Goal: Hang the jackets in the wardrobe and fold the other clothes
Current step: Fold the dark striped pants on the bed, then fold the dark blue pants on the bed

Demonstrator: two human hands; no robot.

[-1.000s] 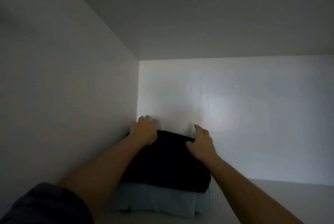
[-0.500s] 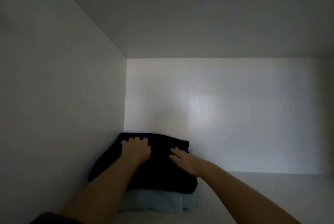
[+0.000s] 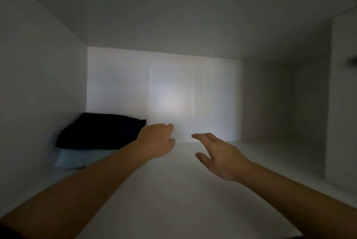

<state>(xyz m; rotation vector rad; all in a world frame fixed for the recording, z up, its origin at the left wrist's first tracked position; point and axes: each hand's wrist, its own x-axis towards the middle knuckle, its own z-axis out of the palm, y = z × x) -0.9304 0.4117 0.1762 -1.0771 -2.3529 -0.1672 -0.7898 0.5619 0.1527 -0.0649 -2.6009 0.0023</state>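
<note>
Leftward, black garment (image 3: 100,132) atop pale-blue garment (image 3: 77,158)

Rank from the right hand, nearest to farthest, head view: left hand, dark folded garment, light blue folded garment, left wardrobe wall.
1. left hand, just left of the right hand.
2. dark folded garment and light blue folded garment, stacked back-left: too close to call.
3. left wardrobe wall, beyond the stack.
</note>
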